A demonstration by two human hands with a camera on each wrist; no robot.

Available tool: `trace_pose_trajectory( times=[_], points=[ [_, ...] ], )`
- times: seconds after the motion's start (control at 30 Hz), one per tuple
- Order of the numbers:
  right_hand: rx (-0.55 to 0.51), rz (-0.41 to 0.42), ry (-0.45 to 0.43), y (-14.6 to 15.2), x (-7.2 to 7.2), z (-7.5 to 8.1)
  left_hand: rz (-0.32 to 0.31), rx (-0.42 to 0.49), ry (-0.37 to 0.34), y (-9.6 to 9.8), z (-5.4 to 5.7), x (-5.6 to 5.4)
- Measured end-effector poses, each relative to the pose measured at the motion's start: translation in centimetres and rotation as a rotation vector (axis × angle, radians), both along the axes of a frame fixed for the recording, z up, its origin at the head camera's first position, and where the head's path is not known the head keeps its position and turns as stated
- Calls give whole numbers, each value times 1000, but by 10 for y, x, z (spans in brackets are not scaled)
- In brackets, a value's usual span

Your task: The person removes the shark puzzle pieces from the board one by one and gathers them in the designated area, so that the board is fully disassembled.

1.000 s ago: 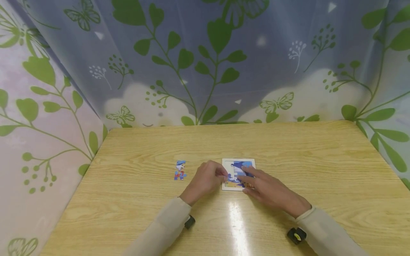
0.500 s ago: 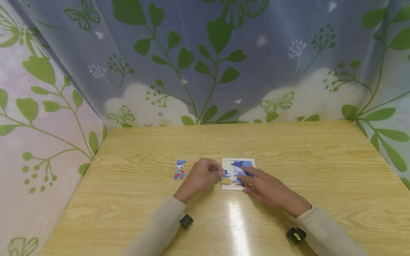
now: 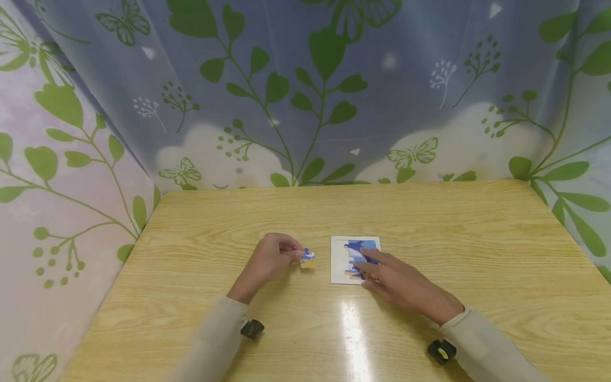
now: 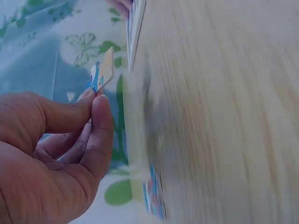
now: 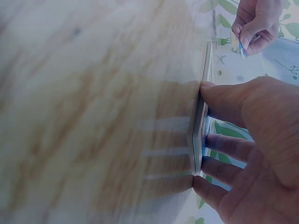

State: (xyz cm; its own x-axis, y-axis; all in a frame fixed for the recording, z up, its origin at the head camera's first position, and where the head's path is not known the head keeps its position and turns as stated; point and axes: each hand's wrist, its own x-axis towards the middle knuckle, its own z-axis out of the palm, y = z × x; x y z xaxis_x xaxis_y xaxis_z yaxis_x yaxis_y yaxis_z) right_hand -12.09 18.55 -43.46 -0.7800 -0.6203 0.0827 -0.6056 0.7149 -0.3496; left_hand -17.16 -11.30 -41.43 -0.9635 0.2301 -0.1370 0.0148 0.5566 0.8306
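Observation:
My left hand [image 3: 266, 260] pinches a jigsaw piece [image 3: 307, 261], blue and white above and yellow below, between thumb and fingers. In the left wrist view the piece [image 4: 106, 69] is tilted and held above the table. To its right lies a square puzzle tray [image 3: 339, 268] with a white border. Pieces with a blue sea picture fill its right part, while its left part shows bare white. My right hand [image 3: 406, 284] rests on the tray's right side, its fingers stretched over the picture and the thumb [image 5: 219, 98] at the near edge.
More joined jigsaw pieces [image 4: 153, 192] lie on the table to the left; my left hand hides them in the head view. The wooden table [image 3: 453, 228] ends at a leafy printed curtain [image 3: 296, 106] behind and at the sides.
My left hand has lifted the jigsaw piece out of the tray's lower left and carried it left, clear of the border. The right hand has stayed still on the tray.

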Motion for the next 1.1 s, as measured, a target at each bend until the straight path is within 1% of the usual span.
trace_pose_trajectory(
  times=[0.2,0.43,0.63,0.77,0.9,1.1],
  points=[
    [0,9,3,0,-1,-2,56,10,-6,-23,1,0],
    [-7,13,4,0,-1,-2,85,-13,-17,-48,3,1],
    [-12,13,-1,0,-1,-2,88,-33,-23,-64,2,4],
    [-17,13,-5,1,-1,-3,95,-46,-45,-72,2,7],
    [-15,16,0,1,0,-3,80,-45,-54,-79,1,10],
    [-19,15,-2,1,0,-1,50,-79,-50,-85,0,12]
  ],
)
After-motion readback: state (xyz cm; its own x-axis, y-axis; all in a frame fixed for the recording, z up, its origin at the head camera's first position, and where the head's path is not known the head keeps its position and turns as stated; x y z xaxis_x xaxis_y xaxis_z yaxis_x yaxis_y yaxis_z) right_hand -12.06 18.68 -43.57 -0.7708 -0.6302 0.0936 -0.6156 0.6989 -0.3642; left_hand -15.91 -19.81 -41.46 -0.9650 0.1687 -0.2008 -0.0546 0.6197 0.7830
